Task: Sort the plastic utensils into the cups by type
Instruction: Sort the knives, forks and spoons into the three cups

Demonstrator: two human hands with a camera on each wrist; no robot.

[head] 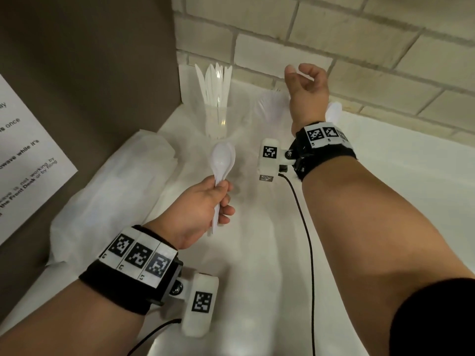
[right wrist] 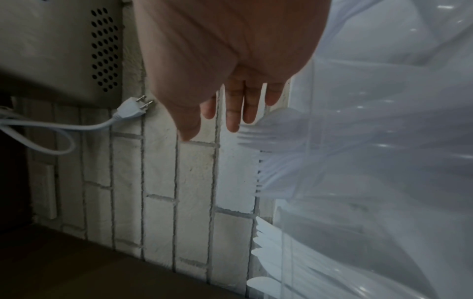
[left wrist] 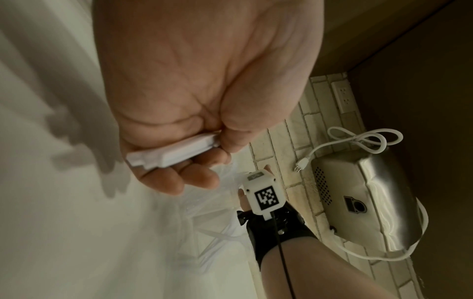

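My left hand (head: pixel 205 206) grips the handles of a small stack of white plastic spoons (head: pixel 223 160), bowls pointing up, above the white counter. The left wrist view shows the spoon handles (left wrist: pixel 174 155) pinched between thumb and fingers. A clear cup (head: pixel 218 116) at the back holds several white knives (head: pixel 216 80). To its right a second clear cup (head: pixel 270 104) holds forks (right wrist: pixel 279 137), partly behind my right hand (head: pixel 304 78). That hand is raised above the fork cup by the brick wall, its fingers (right wrist: pixel 231 121) relaxed and empty. A spoon bowl (head: pixel 334 111) shows behind my right wrist.
A wrapped stack of white napkins (head: pixel 115 191) lies left of the cups against a brown panel with a paper notice (head: pixel 23 160). The brick wall (head: pixel 359 47) closes the back. A metal appliance (left wrist: pixel 363 202) with a loose white power cord (left wrist: pixel 358 139) sits further right.
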